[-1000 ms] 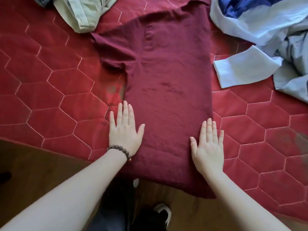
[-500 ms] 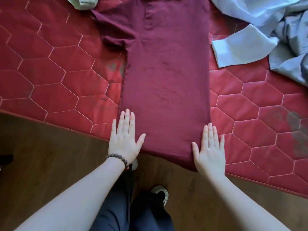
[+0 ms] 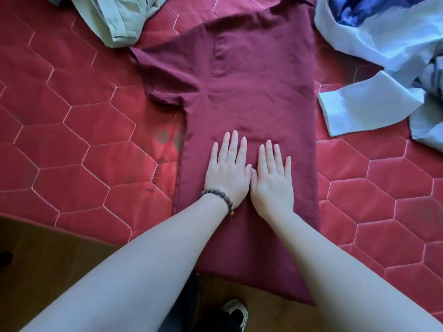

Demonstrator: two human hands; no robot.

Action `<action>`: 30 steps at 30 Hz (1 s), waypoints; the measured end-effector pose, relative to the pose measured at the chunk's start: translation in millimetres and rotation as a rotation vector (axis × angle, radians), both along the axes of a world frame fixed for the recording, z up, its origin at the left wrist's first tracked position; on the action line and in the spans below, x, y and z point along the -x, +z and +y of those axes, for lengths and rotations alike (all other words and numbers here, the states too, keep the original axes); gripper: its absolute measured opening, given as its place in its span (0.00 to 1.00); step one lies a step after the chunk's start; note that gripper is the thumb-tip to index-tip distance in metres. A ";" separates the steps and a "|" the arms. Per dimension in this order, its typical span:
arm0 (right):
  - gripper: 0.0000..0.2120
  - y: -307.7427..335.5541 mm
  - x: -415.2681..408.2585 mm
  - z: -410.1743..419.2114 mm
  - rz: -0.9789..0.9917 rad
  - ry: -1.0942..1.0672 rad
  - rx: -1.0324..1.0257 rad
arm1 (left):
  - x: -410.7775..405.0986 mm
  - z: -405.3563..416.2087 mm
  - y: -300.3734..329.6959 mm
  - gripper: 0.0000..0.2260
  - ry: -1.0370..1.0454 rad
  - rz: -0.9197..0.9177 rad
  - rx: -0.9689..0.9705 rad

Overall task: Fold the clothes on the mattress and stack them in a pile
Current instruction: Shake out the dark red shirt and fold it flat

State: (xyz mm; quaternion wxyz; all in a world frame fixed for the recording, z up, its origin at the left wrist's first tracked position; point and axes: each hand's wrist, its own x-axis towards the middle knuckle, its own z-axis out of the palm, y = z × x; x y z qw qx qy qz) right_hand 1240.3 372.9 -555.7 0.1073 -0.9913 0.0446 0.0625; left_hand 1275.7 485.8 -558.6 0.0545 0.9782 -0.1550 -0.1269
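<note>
A maroon shirt (image 3: 251, 97) lies flat on the red quilted mattress (image 3: 72, 144), folded lengthwise so its right edge runs straight while one short sleeve sticks out to the left, and its lower hem hangs over the mattress edge above the wooden floor (image 3: 43, 271). The left hand (image 3: 227, 171), with a bead bracelet (image 3: 221, 197) at the wrist, and the right hand (image 3: 272, 180) both rest palm down on the shirt's middle, fingers straight, thumbs touching. A pale green garment (image 3: 115, 17) lies at the top left, and what seems to be a crumpled light blue shirt (image 3: 374, 68) lies to the right.
</note>
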 end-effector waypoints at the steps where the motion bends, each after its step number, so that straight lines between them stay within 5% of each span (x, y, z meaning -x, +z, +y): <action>1: 0.26 -2.5 -11.2 -2.2 0.001 -0.003 0.019 | -13.3 1.5 -3.2 0.28 -0.005 -0.003 0.007; 10: 0.31 -5.5 -133.4 -11.7 0.092 0.027 0.141 | -121.2 19.7 -7.5 0.36 0.089 -0.034 0.028; 19: 0.29 2.5 -205.2 -7.3 0.043 0.021 0.074 | -128.9 24.0 -17.2 0.38 0.061 -0.022 0.082; 24: 0.23 24.0 -305.3 58.8 -0.100 0.402 -0.223 | -129.3 23.6 -19.6 0.38 0.066 -0.036 0.105; 30: 0.30 36.5 -390.3 140.9 0.233 0.835 0.036 | -129.4 23.6 -22.3 0.39 0.070 -0.058 0.101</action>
